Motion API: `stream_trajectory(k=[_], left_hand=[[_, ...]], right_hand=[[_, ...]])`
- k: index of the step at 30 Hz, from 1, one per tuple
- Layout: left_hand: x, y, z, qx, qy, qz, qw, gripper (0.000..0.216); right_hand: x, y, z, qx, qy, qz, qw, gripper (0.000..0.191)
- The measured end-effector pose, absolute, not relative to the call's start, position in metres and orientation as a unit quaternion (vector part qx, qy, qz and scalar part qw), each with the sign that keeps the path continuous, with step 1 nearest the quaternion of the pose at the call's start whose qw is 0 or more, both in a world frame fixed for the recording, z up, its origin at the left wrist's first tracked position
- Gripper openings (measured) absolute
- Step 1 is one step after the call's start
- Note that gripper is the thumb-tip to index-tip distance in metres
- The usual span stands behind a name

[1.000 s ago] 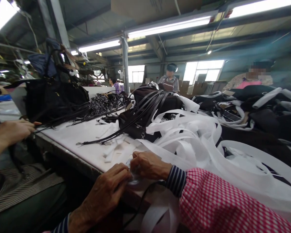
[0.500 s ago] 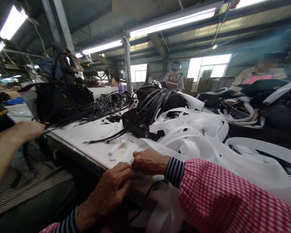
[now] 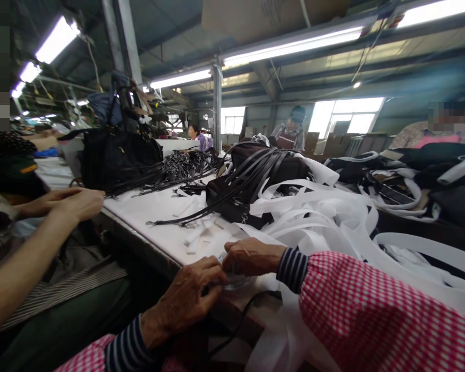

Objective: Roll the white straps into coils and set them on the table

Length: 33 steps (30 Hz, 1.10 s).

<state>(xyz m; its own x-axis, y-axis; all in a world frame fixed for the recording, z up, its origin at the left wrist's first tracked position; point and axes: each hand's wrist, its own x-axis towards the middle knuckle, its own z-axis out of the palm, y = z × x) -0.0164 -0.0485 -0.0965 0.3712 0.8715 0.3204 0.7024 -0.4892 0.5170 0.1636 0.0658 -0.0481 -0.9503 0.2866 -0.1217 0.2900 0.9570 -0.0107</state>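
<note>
My left hand and my right hand meet at the near edge of the table, fingertips together. Both are closed in a pinch. Between them shows only a sliver of something pale; the fingers hide the rest. Below my right hand is a clear, shiny thing whose kind I cannot tell. Just beyond my fingers lie short white strips. A heap of wide white webbing spreads to the right of my right hand, with a length hanging over the edge.
Black straps with metal clasps lie across the white tabletop, beside dark bags. A co-worker's bare forearms are close on the left. More black and white pieces are piled at the right; other people stand behind.
The view has swung left, so things appear further right. My hands stay pinched together at the table edge. The co-worker's second hand has come into view at the left.
</note>
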Motion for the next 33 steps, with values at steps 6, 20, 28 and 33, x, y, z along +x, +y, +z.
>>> stream_trajectory(k=[6,20,28,33], left_hand=[[-0.009,-0.052,-0.105,0.818,0.524,0.226,0.073,0.021],[-0.004,-0.040,-0.095,0.809,0.533,0.199,0.150,0.022],[-0.010,-0.037,-0.105,0.812,0.518,0.221,0.152,0.018],[-0.011,-0.036,-0.106,0.820,0.498,0.234,0.157,0.023]], right_hand=[[0.161,0.062,-0.052,0.156,0.987,0.026,0.040,0.024],[0.178,0.068,-0.061,0.090,0.995,0.030,-0.024,0.017],[0.174,0.073,-0.056,0.042,0.998,0.040,-0.010,0.014],[0.182,0.077,-0.068,-0.014,0.996,0.076,-0.036,0.018]])
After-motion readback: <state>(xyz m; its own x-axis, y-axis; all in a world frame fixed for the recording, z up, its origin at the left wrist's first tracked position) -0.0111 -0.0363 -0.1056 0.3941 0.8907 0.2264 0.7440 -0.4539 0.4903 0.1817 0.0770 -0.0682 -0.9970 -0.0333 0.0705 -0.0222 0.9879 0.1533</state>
